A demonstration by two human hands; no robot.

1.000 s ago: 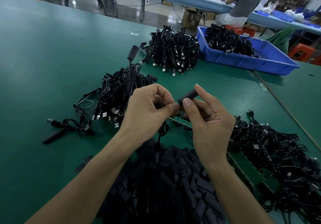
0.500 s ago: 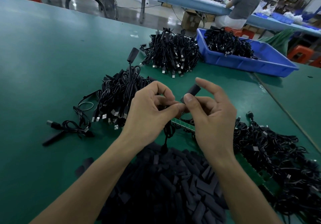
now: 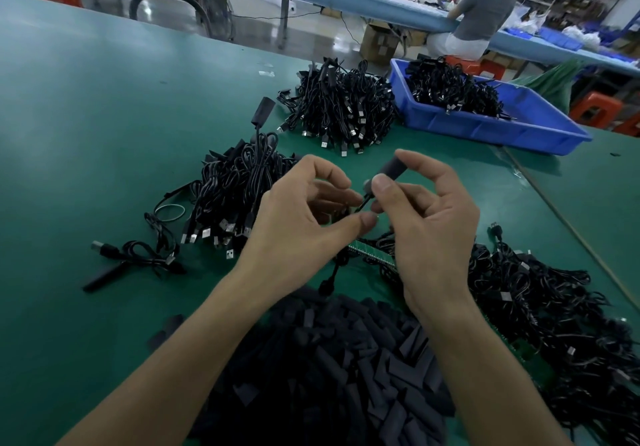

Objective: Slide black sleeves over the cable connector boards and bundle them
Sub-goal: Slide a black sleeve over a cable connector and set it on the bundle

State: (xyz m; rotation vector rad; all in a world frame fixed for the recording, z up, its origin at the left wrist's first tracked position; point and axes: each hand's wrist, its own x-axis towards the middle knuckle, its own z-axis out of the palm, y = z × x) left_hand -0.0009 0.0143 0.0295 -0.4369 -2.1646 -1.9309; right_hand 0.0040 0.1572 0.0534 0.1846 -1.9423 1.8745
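My right hand pinches a black sleeve between thumb and forefinger, tilted up and to the right above the green table. My left hand pinches the thin black cable just below the sleeve's lower end; the cable hangs down between my wrists. The connector board itself is hidden inside the sleeve or behind my fingers. A heap of loose black sleeves lies right in front of me. A strip of green connector boards lies under my hands.
A pile of sleeved cables lies to the left, a second cable pile further back, and a tangle of unsleeved cables on the right. A blue bin with cables stands back right. A person sits at the far table.
Both hands have risen slightly and the sleeve has tilted more upright. My left thumb and fingers have drawn back from the sleeve's end, and the thin cable now shows between the hands.
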